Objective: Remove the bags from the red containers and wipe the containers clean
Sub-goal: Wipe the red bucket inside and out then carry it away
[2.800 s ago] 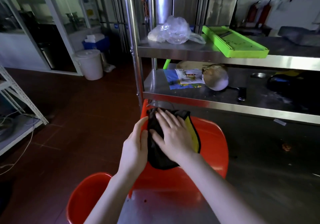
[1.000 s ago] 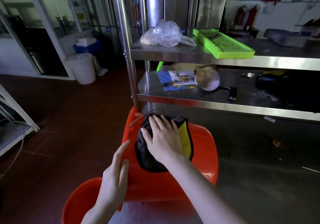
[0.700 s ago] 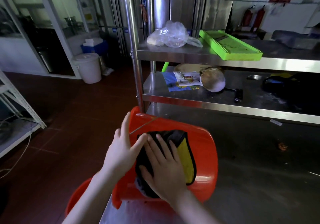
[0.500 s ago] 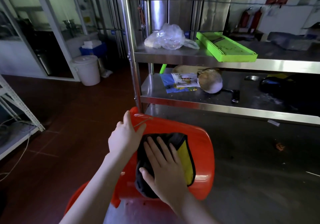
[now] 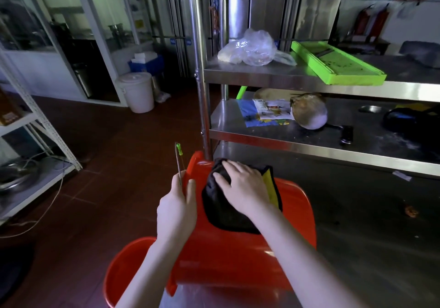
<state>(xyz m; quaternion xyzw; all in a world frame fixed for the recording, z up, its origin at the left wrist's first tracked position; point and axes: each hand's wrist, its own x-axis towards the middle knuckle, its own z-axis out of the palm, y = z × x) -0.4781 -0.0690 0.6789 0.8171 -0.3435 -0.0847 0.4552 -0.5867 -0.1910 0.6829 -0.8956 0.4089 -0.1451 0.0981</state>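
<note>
A red bucket (image 5: 292, 226) lies on its side on the steel table in front of me. My right hand (image 5: 240, 183) presses a black cloth with a yellow edge (image 5: 226, 212) flat against the bucket's outer wall. My left hand (image 5: 177, 208) holds the bucket's wire handle (image 5: 179, 162), which stands upright with a green grip at its top, at the bucket's left side. A second red bucket (image 5: 123, 272) sits lower left, mouth up, partly under my arm. A crumpled clear plastic bag (image 5: 250, 48) rests on the upper shelf.
Steel shelving stands behind the bucket with a green tray (image 5: 338, 64) above, and a paper packet (image 5: 269, 110) and a round bowl (image 5: 309, 112) on the middle shelf. A white lidded pail (image 5: 138, 90) stands on the red floor. A white rack (image 5: 31, 141) is at the left.
My right hand slid the cloth from the lower wall up toward the far end of the bucket. My left hand left the rim and took hold of the wire handle, now raised upright.
</note>
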